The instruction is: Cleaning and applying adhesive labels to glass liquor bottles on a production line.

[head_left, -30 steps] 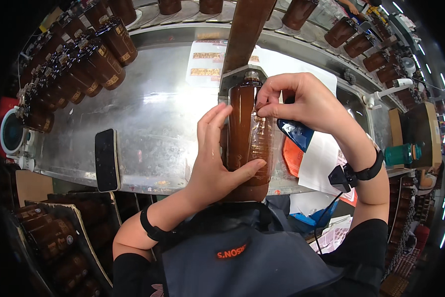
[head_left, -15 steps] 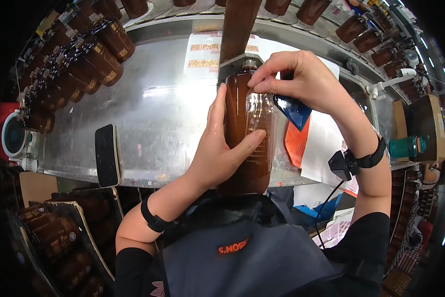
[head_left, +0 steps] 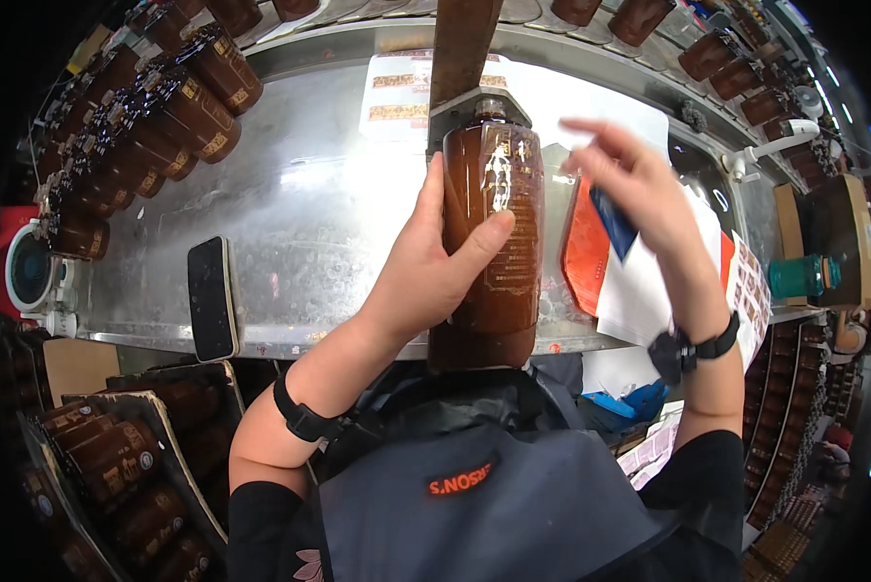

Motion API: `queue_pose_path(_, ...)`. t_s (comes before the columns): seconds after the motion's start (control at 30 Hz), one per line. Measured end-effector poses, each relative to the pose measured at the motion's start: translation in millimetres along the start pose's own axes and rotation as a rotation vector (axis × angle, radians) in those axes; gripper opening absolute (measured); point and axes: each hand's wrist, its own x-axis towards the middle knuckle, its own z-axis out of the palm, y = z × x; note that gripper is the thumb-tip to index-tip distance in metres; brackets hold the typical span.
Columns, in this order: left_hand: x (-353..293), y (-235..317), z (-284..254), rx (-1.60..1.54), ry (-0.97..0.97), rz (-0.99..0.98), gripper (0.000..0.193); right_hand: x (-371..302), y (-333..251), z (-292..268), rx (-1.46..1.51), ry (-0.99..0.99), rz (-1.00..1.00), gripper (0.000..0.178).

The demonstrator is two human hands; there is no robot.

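A large brown bottle [head_left: 494,291] with gold print lies across the front edge of the metal bench, its neck against a dark upright post with an angled plate [head_left: 445,114]. My left hand [head_left: 435,247] is wrapped round its left side, the thumb pressed on its front. To the right of the bottle, and apart from it, my right hand [head_left: 625,179] is raised and blurred by motion. A blue pointed scraper-like piece [head_left: 615,225] sticks out below its palm, held in that hand; its upper part is hidden.
A phone [head_left: 210,296] lies on the bench at left. Many brown bottles [head_left: 188,116] stand at the far left, others along the back. Label sheets [head_left: 397,112], an orange piece [head_left: 583,262] and white paper [head_left: 639,296] lie around. A white pipe [head_left: 765,145] juts in at right.
My right hand has let go of the bottle's upper face and swung right, carrying the blue piece with it. The left thumb has slid up the bottle slightly.
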Motion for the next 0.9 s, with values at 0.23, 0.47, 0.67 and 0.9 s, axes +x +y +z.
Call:
queue_pose_path(0.23, 6.4, 3.4, -8.4, 0.199, -0.036, -0.010, 0.092, -45.5, 32.4, 44.2, 0.525, -0.159, 0.207, 0.081)
queue_pose_path(0.47, 13.7, 16.3, -2.8, -0.052, -0.011, -0.147, 0.067, -39.2, 20.8, 47.3, 0.602, -0.116, 0.245, 0.081)
queue_pose_path(0.67, 11.6, 16.9, 0.9, 0.000, 0.027, -0.123, 0.060, -45.0, 18.0, 51.3, 0.626, -0.124, 0.257, 0.081)
queue_pose_path(0.9, 33.1, 21.2, 0.7, -0.038, 0.153, -0.097, 0.067, -18.9, 19.4, 41.7, 0.635, -0.066, 0.186, 0.074)
